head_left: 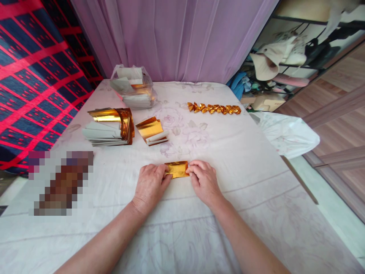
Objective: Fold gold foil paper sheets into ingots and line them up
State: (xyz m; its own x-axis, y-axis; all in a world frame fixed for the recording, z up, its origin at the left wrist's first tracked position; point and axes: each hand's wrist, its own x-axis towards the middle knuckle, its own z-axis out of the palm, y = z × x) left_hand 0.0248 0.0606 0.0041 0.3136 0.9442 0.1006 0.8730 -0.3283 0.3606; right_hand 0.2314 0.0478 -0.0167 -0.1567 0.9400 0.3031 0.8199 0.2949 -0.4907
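Observation:
A strip of shiny gold foil paper (pixel 177 169) lies near the middle of the table, folded into a narrow rectangle. My left hand (pixel 151 184) pinches its left end, thumb and fingers closed on it. At the right end, my right hand (pixel 204 180) grips the edge between thumb and fingertips. Beyond my left hand sits a small pile of gold foil sheets (pixel 150 129), some showing a pale grey back. A thicker stack of the same sheets (pixel 107 135) stands left of that. Folded gold foil pieces (pixel 213 108) form a row at the far right.
A clear plastic bag (pixel 134 89) with more sheets stands at the back left. A blurred-out object (pixel 64 182) lies on the left of the flower-patterned tablecloth (pixel 242 160). Right of the table are a white bag (pixel 291 133) and a shelf holding a cap (pixel 265 61). A purple curtain (pixel 176 38) hangs behind.

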